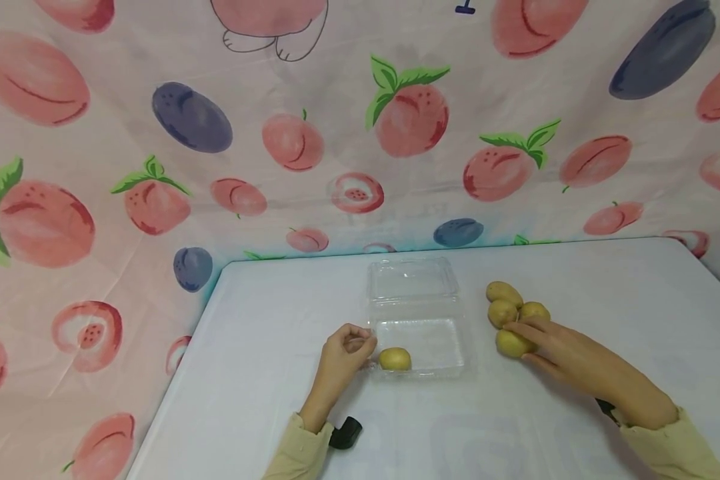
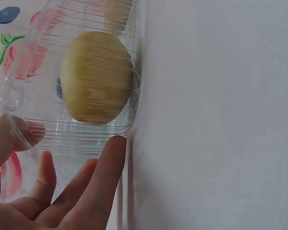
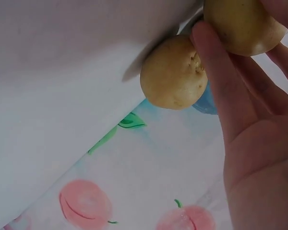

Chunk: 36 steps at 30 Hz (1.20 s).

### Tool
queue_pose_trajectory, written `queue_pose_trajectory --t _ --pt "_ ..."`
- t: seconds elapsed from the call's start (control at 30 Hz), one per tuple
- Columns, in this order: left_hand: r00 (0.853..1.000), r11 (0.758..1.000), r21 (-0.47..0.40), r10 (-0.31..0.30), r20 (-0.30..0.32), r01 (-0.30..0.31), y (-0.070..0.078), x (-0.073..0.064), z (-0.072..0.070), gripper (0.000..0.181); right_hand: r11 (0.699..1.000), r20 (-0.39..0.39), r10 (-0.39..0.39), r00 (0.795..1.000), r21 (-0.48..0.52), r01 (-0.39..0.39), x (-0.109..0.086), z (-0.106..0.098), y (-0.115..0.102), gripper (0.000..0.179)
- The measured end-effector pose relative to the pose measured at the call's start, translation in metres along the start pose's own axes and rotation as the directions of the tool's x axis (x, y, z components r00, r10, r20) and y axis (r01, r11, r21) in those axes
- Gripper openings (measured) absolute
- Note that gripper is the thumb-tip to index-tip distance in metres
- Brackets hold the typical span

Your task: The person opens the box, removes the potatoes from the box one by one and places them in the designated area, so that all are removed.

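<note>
A clear plastic clamshell box [image 1: 423, 333] lies on the table with its lid [image 1: 413, 280] folded back. One potato [image 1: 395, 359] sits in the box's near left corner; its yellow skin shows through the ribbed wall in the left wrist view. My left hand [image 1: 346, 353] holds the left edge of the box, thumb at the rim and fingertips against the outer side. To the right, my right hand [image 1: 567, 350] grips the nearest potato [image 1: 513, 343] of a small group between thumb and fingers. Another potato [image 3: 173, 72] lies beside those fingers in the right wrist view.
Behind the gripped potato, more potatoes [image 1: 503, 293] lie close together on the white table [image 1: 276, 307]. A cloth printed with peaches [image 1: 411, 120] hangs along the table's back and left edges. Black wrist mounts [image 1: 345, 433] show under the sleeves.
</note>
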<state>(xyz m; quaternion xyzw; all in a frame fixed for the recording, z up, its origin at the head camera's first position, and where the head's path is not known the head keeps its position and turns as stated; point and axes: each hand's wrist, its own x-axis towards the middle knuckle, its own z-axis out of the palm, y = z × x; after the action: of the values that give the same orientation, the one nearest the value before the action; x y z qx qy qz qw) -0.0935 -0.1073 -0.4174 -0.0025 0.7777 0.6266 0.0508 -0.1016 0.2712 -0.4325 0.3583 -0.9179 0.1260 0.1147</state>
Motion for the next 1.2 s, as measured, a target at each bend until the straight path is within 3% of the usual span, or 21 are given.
queue_pose_trajectory --t 0.37,0.67,0.87,1.2 --pt "1.000 1.000 0.001 -0.017 -0.002 0.017 0.002 0.000 -0.001 0.016 1.000 -0.035 0.018 0.999 -0.011 -0.019 0.003 0.000 -0.001 0.056" --pt "1.000 1.000 -0.010 -0.018 -0.004 0.018 0.002 0.000 0.000 0.016 0.999 0.004 0.054 0.999 0.003 -0.054 0.007 -0.001 -0.005 0.054" --pt "1.000 1.000 -0.003 -0.008 0.001 0.008 0.004 -0.001 0.000 0.015 0.999 -0.022 0.039 0.999 0.000 -0.039 0.007 0.001 -0.004 0.057" --pt "0.999 1.000 0.008 -0.030 -0.022 0.030 -0.029 0.014 0.003 0.019 1.000 -0.057 0.024 0.998 -0.014 -0.025 0.009 0.003 -0.008 0.057"
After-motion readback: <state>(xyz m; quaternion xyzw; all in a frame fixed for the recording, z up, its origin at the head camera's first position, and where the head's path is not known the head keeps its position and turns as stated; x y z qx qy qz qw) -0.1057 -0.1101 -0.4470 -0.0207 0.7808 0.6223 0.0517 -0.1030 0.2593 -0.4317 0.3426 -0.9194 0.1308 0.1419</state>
